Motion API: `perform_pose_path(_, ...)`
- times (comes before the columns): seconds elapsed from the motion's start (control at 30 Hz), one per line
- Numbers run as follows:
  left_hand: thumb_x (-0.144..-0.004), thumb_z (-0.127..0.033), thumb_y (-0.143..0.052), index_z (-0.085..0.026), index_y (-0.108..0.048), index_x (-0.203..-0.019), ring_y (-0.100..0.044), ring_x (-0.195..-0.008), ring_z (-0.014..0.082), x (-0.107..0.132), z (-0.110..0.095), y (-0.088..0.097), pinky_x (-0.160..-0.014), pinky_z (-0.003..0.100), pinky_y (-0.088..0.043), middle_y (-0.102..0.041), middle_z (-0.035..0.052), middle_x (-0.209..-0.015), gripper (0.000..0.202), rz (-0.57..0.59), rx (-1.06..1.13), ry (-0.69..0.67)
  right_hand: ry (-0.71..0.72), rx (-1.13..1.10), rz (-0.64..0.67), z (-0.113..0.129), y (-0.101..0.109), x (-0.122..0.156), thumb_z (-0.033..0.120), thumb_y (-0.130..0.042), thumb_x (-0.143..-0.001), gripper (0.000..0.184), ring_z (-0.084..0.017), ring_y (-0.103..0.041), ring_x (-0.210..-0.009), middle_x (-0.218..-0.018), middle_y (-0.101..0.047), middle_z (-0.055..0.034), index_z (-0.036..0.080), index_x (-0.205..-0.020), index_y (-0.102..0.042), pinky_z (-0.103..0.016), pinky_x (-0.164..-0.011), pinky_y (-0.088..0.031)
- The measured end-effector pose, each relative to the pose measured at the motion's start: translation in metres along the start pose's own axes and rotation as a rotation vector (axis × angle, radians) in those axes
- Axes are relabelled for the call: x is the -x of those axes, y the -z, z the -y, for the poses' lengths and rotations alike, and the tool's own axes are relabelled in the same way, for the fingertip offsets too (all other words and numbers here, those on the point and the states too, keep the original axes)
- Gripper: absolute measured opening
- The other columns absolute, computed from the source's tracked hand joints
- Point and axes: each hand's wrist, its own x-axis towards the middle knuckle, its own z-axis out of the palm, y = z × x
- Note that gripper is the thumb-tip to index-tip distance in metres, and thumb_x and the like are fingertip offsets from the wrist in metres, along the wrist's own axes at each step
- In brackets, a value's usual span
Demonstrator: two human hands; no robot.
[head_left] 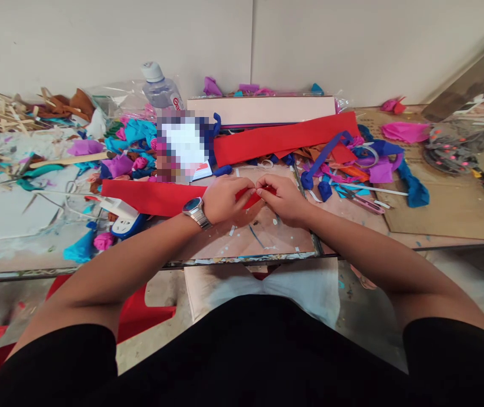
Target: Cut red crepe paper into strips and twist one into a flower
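Note:
My left hand (225,199), with a wristwatch (195,211) on its wrist, and my right hand (282,198) meet over the middle of the table. Both pinch the end of a long red felt strip (148,196) that runs off to the left across the table. The fingertips of the two hands touch, and the red end shows between them. The hands rest on a pinkish cutting board (267,237) near the table's front edge.
A second red strip (284,138) and a long pale box (263,109) lie behind the hands. Felt scraps in blue, pink and purple (132,147) litter the table, with a plastic bottle (159,87), scissors (361,199), wooden sticks (0,113) and a cardboard sheet (445,209).

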Motion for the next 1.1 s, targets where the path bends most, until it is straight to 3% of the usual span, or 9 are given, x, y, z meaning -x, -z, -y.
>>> perform_pose_path(0.3, -0.106, -0.043, -0.052, -0.022, -0.077, -0.104, -0.070, -0.080, 0.0221, 0.0005, 0.0025, -0.0013, -0.078, 0.037, -0.049, -0.080, 0.0058, -0.096, 0.033, 0.023, -0.010, 0.056, 0.045, 0.040, -0.048, -0.0051, 0.0002, -0.0001, 0.033, -0.063, -0.093, 0.015, -0.022, -0.062, -0.087, -0.093, -0.073, -0.0055, 0.019, -0.093, -0.070, -0.035, -0.083, -0.046)
perform_pose_path(0.5, -0.102, -0.043, -0.055, -0.020, -0.076, -0.106, -0.072, -0.087, 0.0237, -0.0006, 0.0012, 0.0011, -0.082, 0.038, -0.051, -0.080, 0.0071, -0.098, 0.032, 0.061, 0.061, 0.044, 0.054, 0.076, -0.037, -0.0032, 0.0012, -0.0009, 0.031, -0.058, -0.096, 0.016, -0.021, -0.061, -0.083, -0.089, -0.071, -0.0053, 0.019, -0.091, -0.067, -0.035, -0.079, -0.045)
perform_pose_path(1.1, -0.092, -0.038, -0.057, -0.019, -0.075, -0.094, -0.066, -0.075, 0.0198, -0.0030, -0.0015, 0.0074, -0.074, 0.035, -0.049, -0.077, 0.0055, -0.086, 0.026, 0.069, 0.117, 0.094, 0.109, 0.108, -0.053, -0.0070, 0.0009, 0.0001, 0.028, -0.062, -0.093, 0.013, -0.023, -0.065, -0.088, -0.095, -0.076, -0.0069, 0.019, -0.095, -0.072, -0.036, -0.083, -0.048)
